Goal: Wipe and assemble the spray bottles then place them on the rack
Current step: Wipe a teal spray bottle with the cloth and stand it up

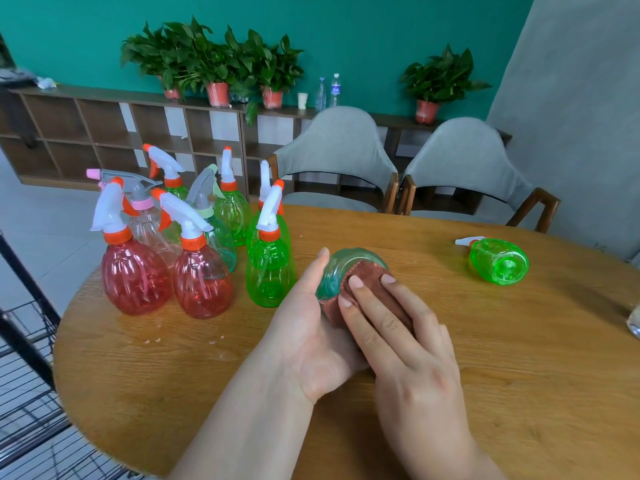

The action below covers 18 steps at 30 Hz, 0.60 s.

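**Current state.** The left hand [308, 334] cradles the teal bottle [332, 271] from below. Its thumb lies along the bottle's side, and its fingers wrap under the body, out of sight. The bottle is tilted with its base pointing away from the person. Whether it touches the table [485, 375] cannot be told. The right hand [408, 358] lays straight, slightly spread fingers [367, 306] flat on the brown cloth [367, 275], pressing it on the bottle's upper wall. Its thumb is hidden. The 2 hands cover the neck end, so whether a spray head is fitted cannot be told.

**Likely faults and causes.**

1. Bottle escapes the grip. The wall looks smooth, and the water droplets [149, 341] on the table left of the fingers suggest wet surfaces. Downward pressure against a 1-hand cradle could push the bottle forward.
2. Cloth slides off. It is pressed, not pinched, so a long stroke may leave it behind.
3. Standing bottles [207, 254] topple. The group stands just left of the left thumb. The bottles look tall and probably light. A wide wiping swing or a slipped bottle could knock them down in a row.
4. Green bottle [498, 261] rolls. It lies on its side, well apart to the right of the right fingers. A jolt to the table could start it moving.
5. Transfer collision. The rack [31, 341] stands off the table, far left of the fingers. The direct path probably crosses the standing group.
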Available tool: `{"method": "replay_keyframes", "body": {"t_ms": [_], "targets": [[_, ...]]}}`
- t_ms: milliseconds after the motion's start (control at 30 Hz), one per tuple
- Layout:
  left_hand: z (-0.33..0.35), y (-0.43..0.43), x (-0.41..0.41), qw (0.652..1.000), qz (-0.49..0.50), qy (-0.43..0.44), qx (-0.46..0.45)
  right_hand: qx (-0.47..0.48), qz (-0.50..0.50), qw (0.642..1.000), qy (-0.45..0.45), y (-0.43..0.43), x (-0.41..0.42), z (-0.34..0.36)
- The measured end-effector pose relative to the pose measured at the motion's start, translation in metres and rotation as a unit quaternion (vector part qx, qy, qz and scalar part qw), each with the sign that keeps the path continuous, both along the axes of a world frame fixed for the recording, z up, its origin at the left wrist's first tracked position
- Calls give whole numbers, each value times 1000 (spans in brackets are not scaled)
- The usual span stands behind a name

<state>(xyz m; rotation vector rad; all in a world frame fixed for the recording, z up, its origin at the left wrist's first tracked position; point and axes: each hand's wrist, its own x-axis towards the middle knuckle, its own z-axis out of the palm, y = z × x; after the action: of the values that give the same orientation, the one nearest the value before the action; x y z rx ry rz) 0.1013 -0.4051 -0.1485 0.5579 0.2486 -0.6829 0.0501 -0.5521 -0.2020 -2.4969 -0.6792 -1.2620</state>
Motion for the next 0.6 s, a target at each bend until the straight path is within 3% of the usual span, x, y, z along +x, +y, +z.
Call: {"method": "replay_keyframes", "body": {"t_ms": [200,333,500,600], "targets": [[-1,-18,-2,996,35,-50,70,-15,-49,999,16,8,4,11],[-9,-26,-15,995,23,-64,78,26,-97,994,53,-5,16,20],[-5,-23,-8,995,55,-69,47,114,-91,989,35,-11,17,7],[-3,-18,-6,997,48,-50,-22,140,-78,987,22,-1,6,-3]]}}
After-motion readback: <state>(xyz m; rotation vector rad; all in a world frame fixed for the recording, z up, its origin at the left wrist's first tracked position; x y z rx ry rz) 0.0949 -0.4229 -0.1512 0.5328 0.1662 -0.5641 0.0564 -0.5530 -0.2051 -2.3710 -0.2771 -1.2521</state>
